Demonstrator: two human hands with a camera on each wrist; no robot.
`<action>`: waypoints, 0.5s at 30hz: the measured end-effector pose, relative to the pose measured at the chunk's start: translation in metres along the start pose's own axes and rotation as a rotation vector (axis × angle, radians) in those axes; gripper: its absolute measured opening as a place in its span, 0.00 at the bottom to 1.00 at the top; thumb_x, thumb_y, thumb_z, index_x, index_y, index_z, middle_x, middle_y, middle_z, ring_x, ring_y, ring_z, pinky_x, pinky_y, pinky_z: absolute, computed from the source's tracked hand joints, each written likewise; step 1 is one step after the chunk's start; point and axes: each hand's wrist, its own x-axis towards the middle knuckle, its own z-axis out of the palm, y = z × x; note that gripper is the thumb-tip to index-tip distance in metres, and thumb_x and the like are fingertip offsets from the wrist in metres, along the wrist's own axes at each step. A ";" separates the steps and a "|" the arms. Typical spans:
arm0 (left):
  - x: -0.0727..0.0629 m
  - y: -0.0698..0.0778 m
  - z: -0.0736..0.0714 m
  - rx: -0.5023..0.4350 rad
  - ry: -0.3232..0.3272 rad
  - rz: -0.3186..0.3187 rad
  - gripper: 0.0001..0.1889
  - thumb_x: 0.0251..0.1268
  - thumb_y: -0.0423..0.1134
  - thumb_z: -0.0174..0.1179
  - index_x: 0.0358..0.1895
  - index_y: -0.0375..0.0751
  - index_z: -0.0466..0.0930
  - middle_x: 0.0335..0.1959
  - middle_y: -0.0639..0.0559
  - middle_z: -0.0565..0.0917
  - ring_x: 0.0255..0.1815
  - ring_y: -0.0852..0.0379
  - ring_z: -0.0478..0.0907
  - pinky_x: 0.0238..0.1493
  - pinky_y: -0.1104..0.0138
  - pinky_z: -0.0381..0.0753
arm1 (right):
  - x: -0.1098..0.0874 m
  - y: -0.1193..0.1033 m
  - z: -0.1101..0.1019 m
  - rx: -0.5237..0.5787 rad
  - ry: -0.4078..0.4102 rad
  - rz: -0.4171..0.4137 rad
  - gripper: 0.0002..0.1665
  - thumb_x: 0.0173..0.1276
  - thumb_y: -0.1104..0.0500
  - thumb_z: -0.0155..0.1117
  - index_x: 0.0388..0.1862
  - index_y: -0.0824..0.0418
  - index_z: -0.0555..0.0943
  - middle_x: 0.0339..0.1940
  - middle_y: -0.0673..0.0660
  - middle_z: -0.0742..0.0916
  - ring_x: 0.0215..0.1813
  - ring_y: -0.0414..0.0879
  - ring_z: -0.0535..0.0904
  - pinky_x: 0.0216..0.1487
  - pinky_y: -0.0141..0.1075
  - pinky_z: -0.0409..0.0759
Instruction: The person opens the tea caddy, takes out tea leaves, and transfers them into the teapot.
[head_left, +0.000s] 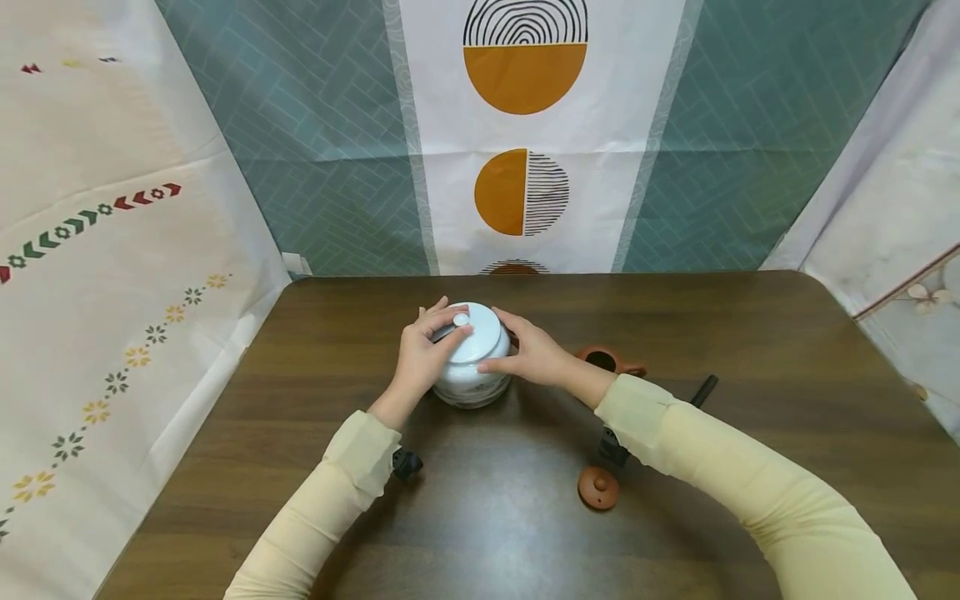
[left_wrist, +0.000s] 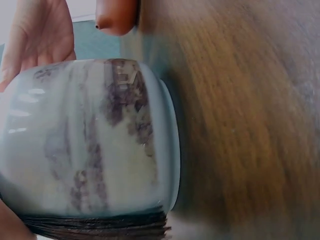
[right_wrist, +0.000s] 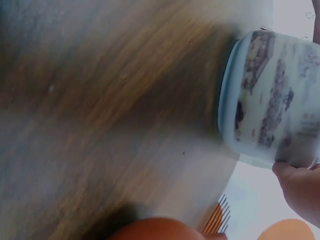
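Note:
A white lidded porcelain jar [head_left: 471, 385] stands upright on the table, with a dark printed scene round its side in both wrist views. My left hand [head_left: 423, 350] pinches the round knob of the jar lid [head_left: 480, 337] between thumb and fingers. The lid lies on the jar's mouth; whether it is lifted a little, I cannot tell. My right hand [head_left: 528, 354] grips the jar's right side, thumb at the front and fingers behind. In the left wrist view a bundle of dark strands [left_wrist: 100, 225] lies along the jar's side.
Right of the jar stands a brown clay teapot [head_left: 600, 360] with its top uncovered, partly behind my right forearm. A small clay lid [head_left: 598, 488] lies nearer on the wooden table [head_left: 480, 517]. A thin black stick [head_left: 705, 390] shows beyond my right sleeve.

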 end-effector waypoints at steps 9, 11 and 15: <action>-0.007 0.010 0.001 -0.026 0.079 0.052 0.13 0.55 0.27 0.66 0.44 0.25 0.83 0.45 0.32 0.84 0.61 0.41 0.73 0.74 0.58 0.54 | 0.001 -0.001 0.006 0.062 0.008 0.020 0.54 0.59 0.57 0.71 0.76 0.65 0.49 0.76 0.62 0.59 0.73 0.55 0.62 0.68 0.46 0.67; -0.009 0.019 0.001 -0.032 0.090 0.060 0.13 0.55 0.25 0.65 0.44 0.23 0.82 0.45 0.31 0.83 0.59 0.39 0.74 0.73 0.57 0.56 | 0.001 -0.001 0.005 0.078 0.012 0.017 0.54 0.59 0.57 0.71 0.76 0.65 0.49 0.76 0.61 0.59 0.73 0.54 0.61 0.68 0.46 0.66; -0.008 0.027 0.005 -0.051 0.102 0.088 0.12 0.54 0.25 0.65 0.43 0.22 0.82 0.45 0.30 0.83 0.56 0.39 0.75 0.72 0.56 0.58 | -0.001 0.000 0.002 0.080 0.020 0.032 0.54 0.59 0.56 0.71 0.76 0.64 0.50 0.77 0.60 0.58 0.74 0.54 0.60 0.69 0.45 0.65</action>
